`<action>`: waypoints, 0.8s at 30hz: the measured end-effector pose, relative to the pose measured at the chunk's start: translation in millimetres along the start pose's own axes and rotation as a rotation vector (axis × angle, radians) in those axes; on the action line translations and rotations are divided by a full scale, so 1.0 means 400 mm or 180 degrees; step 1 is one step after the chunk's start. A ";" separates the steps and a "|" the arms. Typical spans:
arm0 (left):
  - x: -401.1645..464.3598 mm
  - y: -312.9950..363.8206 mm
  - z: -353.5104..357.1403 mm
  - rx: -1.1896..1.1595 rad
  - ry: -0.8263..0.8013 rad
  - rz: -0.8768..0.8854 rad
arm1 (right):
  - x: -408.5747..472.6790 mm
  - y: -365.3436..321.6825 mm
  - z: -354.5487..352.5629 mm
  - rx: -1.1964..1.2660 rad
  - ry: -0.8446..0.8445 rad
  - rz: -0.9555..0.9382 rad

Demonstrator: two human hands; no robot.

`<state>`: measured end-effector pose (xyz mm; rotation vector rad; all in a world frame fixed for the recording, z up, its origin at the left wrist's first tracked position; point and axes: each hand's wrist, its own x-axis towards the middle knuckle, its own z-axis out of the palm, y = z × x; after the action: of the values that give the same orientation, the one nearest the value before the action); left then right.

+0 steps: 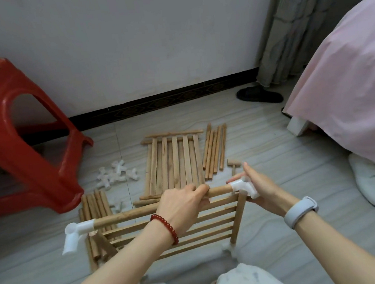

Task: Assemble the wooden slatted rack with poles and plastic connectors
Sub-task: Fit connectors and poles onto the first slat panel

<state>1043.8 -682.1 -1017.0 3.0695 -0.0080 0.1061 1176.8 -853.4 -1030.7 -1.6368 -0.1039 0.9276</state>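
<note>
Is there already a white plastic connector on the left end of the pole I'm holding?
Yes, a white plastic connector caps the left end of the pole, which the left hand grips near its middle.

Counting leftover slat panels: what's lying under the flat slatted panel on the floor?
Under the flat slatted panel, pole ends stick out at its near edge. A second panel beneath cannot be ruled out; the top one covers it.

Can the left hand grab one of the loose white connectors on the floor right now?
Probably not yet. The left hand is gripping the top pole of the rack. The loose white connectors lie uncovered on the floor beyond it, so it would likely reach them after letting go.
</note>
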 end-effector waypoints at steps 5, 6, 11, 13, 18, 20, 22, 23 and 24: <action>0.003 0.016 -0.007 0.0008 0.0012 0.0004 | -0.004 0.002 0.030 -0.0131 0.0531 -0.0238; 0.005 0.017 -0.005 -0.0026 -0.0016 0.0013 | -0.005 0.007 0.027 -0.0131 0.0537 -0.0263; 0.019 0.015 0.003 -0.0418 -0.0216 0.0194 | -0.013 0.032 0.026 -0.0545 0.0566 -0.0469; 0.027 0.008 -0.003 -0.0620 -0.0343 0.0267 | -0.017 0.044 0.024 -0.0666 0.0586 -0.0550; 0.076 0.013 -0.021 -0.1134 -0.0945 0.0276 | -0.021 0.049 0.015 -0.0801 0.0672 -0.0917; 0.084 0.023 -0.026 -0.0994 -0.0825 0.0281 | -0.022 0.046 0.011 -0.0861 0.0727 -0.1033; 0.074 0.040 -0.024 -0.0626 -0.0586 0.0302 | -0.026 0.050 0.005 -0.0894 0.0696 -0.1095; 0.063 0.049 -0.019 -0.0417 -0.0413 0.0329 | -0.029 0.053 0.002 -0.0893 0.0683 -0.1122; 0.052 0.056 -0.013 -0.0235 -0.0254 0.0360 | -0.031 0.054 0.002 -0.0872 0.0681 -0.1147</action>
<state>1064.1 -704.0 -1008.7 2.9960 -0.1855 -0.0108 1158.9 -865.9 -1043.1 -1.8806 -0.3790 0.4744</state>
